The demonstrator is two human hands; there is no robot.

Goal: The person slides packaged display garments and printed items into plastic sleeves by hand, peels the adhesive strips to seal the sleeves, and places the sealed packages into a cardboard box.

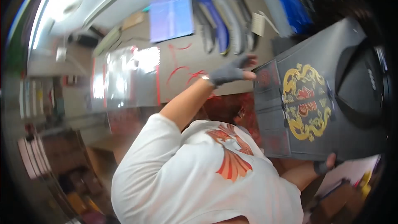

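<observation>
1. By the right end of the surface (197, 62), the bag (319, 95) shows its gold emblem (306, 101).
2. Left hand (234, 72): grip released, just beside or touching the bag's edge.
3. Right hand (325, 166): at its lower edge; cannot tell if grasping.
4. Bag handling seems in hand; a two-handed hold would need the left closed.

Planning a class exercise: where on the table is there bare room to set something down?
One patch of table, bare but for red marks, lies bordered by the clear sheet, the blue-purple rectangle, the curved strips and the left hand. Crowded: among those strips, and the right side, filled by the dark bag.
</observation>
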